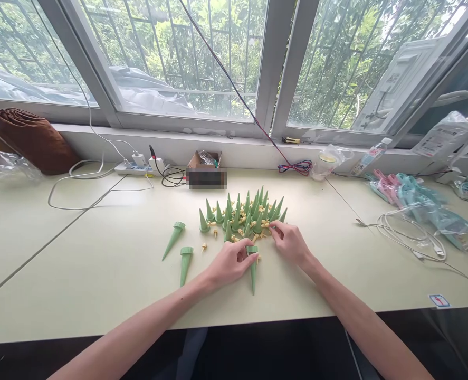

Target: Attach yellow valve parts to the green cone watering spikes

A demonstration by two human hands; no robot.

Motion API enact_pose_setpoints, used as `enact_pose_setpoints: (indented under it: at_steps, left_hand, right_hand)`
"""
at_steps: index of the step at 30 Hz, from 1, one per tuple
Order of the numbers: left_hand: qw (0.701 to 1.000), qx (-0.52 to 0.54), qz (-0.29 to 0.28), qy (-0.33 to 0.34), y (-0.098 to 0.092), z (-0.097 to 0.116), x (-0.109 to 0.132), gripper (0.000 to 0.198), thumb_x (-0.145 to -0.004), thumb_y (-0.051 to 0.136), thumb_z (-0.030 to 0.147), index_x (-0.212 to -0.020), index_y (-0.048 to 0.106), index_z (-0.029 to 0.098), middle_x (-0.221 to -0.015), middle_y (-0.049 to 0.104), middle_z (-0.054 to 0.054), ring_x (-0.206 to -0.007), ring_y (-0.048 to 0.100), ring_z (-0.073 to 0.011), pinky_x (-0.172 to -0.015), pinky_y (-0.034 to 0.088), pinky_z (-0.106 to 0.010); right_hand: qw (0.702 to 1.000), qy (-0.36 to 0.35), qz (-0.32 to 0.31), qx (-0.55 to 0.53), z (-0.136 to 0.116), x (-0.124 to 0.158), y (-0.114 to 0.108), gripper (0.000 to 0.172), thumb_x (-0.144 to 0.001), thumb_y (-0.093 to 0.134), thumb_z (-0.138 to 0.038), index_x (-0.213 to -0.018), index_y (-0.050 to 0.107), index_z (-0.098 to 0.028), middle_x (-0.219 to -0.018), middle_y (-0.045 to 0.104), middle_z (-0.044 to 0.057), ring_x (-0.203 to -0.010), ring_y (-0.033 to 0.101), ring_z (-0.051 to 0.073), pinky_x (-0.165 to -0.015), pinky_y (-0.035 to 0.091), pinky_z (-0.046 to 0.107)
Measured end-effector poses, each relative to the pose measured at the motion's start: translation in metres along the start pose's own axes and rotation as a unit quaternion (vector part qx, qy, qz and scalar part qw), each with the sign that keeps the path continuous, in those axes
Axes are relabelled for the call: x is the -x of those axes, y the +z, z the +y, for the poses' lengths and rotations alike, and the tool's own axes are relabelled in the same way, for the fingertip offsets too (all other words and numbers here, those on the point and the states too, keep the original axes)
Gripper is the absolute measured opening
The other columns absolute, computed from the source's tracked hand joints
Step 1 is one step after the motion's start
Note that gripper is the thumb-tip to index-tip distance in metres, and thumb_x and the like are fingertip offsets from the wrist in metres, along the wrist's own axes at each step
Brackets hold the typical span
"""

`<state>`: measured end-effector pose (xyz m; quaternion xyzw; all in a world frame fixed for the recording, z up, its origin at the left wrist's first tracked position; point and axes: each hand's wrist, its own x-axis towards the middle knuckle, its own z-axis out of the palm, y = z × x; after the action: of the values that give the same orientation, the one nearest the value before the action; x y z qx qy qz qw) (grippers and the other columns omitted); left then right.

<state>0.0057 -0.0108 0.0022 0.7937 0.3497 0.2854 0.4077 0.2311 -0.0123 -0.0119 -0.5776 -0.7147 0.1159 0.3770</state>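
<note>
My left hand (234,258) is clamped on a green spike (253,272), thumb and fingers about its ribbed cap, with the pointed end running down toward me over the bench (118,295). My right hand (291,241) is just beyond it and to the right, thumb and forefinger brought near each other at the edge of a heap of small yellow fittings (240,232); I cannot tell whether the fingertips have closed on one.

Directly ahead of both hands, more green spikes (236,216) stand on their caps in a dense cluster, points up, with the fittings scattered among them. To the left of my left hand, two loose spikes (185,264) lie on their sides, their tips toward me, and a single loose fitting (204,247) sits between them and the cluster.

Farther out, beyond the cluster, there is an open cardboard box (206,158), with a blurred dark object (206,179) in front of it that I cannot make out. Left of that is a white power strip (139,168) with plugs in it, and well off to the left a brown bundle (34,140). Beyond my right hand lie a coil of wire (295,167), a plastic-wrapped cup (324,164) and a tilted bottle (371,156). Well to its right are white cables (418,256) and bagged teal and pink items (410,192).
</note>
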Motion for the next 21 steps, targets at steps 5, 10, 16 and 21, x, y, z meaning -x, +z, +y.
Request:
enact_pose_setpoints:
  at_steps: [5, 10, 16, 21]
  left_hand:
    - [0.999, -0.039, 0.002, 0.024, -0.0013, -0.0009, 0.0003, 0.021, -0.091, 0.058, 0.03, -0.106, 0.066, 0.018, -0.054, 0.046, 0.007, -0.049, 0.036, -0.0103, -0.05, 0.027, -0.023]
    - [0.998, -0.052, 0.004, 0.043, -0.0012, -0.0023, 0.0008, 0.021, -0.092, 0.056, 0.029, -0.107, 0.066, 0.019, -0.055, 0.046, 0.006, -0.049, 0.037, -0.0105, -0.053, 0.03, -0.023]
    - [0.995, -0.082, 0.028, 0.057, -0.0045, -0.0014, -0.0013, 0.022, -0.097, 0.051, 0.032, -0.105, 0.065, 0.019, -0.056, 0.046, 0.006, -0.049, 0.034, -0.0101, -0.054, 0.029, -0.023]
    - [0.991, -0.091, 0.033, 0.095, -0.0066, -0.0003, -0.0031, 0.019, -0.097, 0.05, 0.028, -0.102, 0.066, 0.019, -0.057, 0.047, 0.005, -0.048, 0.036, -0.01, -0.053, 0.031, -0.022]
  right_hand:
    - [1.0, -0.016, -0.016, 0.005, -0.0017, 0.0006, -0.0012, 0.02, -0.095, 0.051, -0.023, -0.096, 0.07, -0.019, -0.071, 0.069, 0.002, -0.055, 0.056, 0.016, -0.059, 0.044, 0.028]
    - [1.0, -0.01, -0.023, 0.017, -0.002, 0.0008, -0.0025, 0.022, -0.095, 0.05, -0.024, -0.093, 0.071, -0.02, -0.066, 0.068, 0.002, -0.05, 0.053, 0.015, -0.055, 0.042, 0.027]
    - [0.998, -0.01, -0.027, 0.055, 0.0015, 0.0014, -0.002, 0.024, -0.092, 0.048, -0.02, -0.093, 0.072, -0.02, -0.059, 0.062, 0.0, -0.049, 0.051, 0.015, -0.055, 0.04, 0.027]
    - [0.995, 0.0, -0.046, 0.088, 0.0007, 0.001, -0.0024, 0.023, -0.091, 0.049, -0.018, -0.096, 0.071, -0.019, -0.056, 0.059, -0.001, -0.049, 0.052, 0.016, -0.056, 0.04, 0.028]
